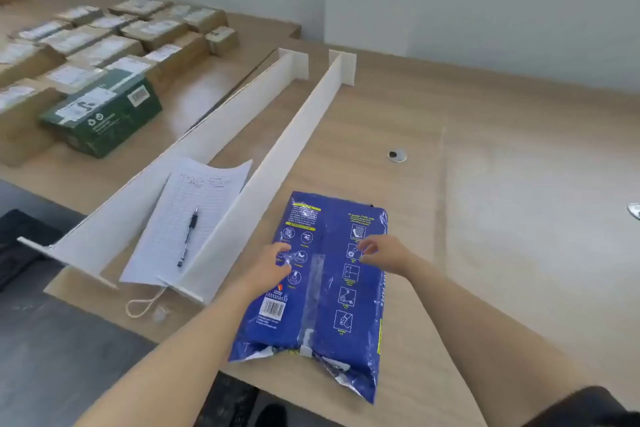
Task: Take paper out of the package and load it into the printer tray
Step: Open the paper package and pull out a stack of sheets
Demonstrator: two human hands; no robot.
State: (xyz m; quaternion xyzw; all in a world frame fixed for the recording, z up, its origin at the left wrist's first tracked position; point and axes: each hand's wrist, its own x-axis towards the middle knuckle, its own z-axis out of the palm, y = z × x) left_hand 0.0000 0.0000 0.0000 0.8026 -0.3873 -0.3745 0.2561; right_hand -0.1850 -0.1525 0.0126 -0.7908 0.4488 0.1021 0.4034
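A blue paper package lies flat on the wooden counter, its near end torn open. The left hand and right hand rest on its top with fingers loosely curled, gripping nothing. A white divider stands just left of it.

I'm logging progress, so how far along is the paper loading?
Early. Done: the blue paper package lies on the desk, its near end torn and crumpled. In hand: the left hand and right hand are over its top, fingers curled; whether they grip it is unclear. Left: pulling the paper out and loading it. No loose ream or printer tray is in view.
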